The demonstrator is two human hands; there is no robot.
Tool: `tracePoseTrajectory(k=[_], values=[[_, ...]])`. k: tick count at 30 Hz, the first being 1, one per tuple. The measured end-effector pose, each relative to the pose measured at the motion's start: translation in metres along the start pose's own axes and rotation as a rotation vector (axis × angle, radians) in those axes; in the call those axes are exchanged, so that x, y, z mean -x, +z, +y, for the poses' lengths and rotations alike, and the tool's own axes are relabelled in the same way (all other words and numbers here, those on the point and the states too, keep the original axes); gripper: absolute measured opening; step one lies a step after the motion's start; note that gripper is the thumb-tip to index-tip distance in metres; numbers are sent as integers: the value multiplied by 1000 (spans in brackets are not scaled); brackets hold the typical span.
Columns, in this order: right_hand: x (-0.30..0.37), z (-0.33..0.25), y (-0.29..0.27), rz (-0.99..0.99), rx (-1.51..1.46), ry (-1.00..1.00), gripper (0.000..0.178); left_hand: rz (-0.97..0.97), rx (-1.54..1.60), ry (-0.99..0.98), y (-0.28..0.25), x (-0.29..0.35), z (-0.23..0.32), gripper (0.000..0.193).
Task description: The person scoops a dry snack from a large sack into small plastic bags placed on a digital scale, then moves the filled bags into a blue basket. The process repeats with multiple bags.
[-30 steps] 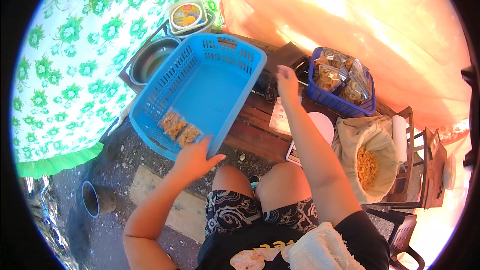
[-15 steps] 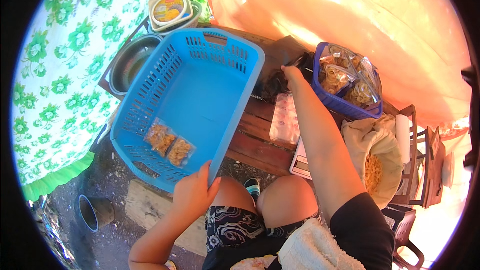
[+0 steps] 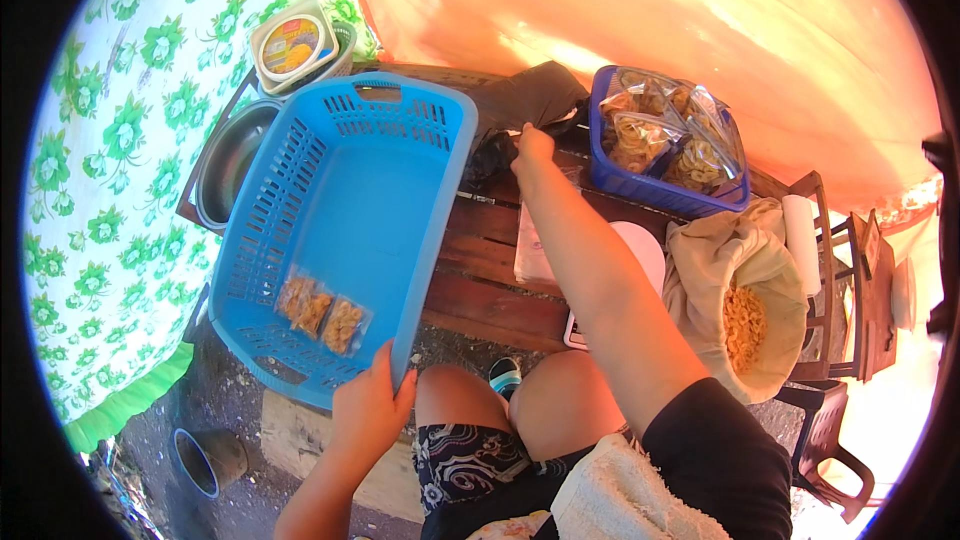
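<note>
Left hand: the left hand (image 3: 368, 410) is closed on the near corner rim of the blue basket (image 3: 395, 190), fingers (image 3: 400, 385) curled over the edge, thumb side hidden beneath.
Right hand: the right hand (image 3: 533, 148) is stretched across the table (image 3: 490, 280) to the far side, just beside the basket's far right corner and the dark cloth (image 3: 530, 100); whether its fingers are closed on anything cannot be told, since only the back of the hand is shown.
Basket: it is held tilted, its near end off the table above the person's knee, its far end over the table beside a metal bowl (image 3: 232, 162).
Basket contents: three small clear packets of golden snacks (image 3: 322, 312) are seen lying together near the lower end; the rest of its floor is bare.
Other stock: a smaller dark-blue crate (image 3: 660, 190) of filled snack bags is set on the far right of the table; a cloth-lined sack of loose yellow snacks (image 3: 745, 325) is placed to the right.
Progress, as judged: only a small start appears to have been made, with three packets in the basket and much loose product left in the sack.
Left to do, as judged: most of the packing and loading seems outstanding.
</note>
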State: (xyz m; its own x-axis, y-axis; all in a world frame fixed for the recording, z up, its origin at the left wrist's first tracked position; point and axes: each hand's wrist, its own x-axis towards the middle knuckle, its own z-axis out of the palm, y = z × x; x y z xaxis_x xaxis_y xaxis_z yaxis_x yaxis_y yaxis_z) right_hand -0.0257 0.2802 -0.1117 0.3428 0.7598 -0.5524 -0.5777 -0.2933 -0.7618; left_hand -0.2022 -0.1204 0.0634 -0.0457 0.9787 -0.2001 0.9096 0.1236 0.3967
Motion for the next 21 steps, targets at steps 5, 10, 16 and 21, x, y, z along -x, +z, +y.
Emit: tracePoseTrajectory(k=[5, 10, 16, 21], values=[[17, 0, -2, -121, -19, 1, 29, 7, -26, 2, 1, -2, 0, 46], [72, -70, -33, -287, 1079, -845, 37, 4, -27, 16, 1, -2, -2, 45], [112, -135, -138, 68, 1764, -1500, 30, 43, 22, 17, 2, -3, 2, 42], [92, -162, -192, -96, 2017, -1219, 15, 45, -8, 14, 1, -4, 4, 40]])
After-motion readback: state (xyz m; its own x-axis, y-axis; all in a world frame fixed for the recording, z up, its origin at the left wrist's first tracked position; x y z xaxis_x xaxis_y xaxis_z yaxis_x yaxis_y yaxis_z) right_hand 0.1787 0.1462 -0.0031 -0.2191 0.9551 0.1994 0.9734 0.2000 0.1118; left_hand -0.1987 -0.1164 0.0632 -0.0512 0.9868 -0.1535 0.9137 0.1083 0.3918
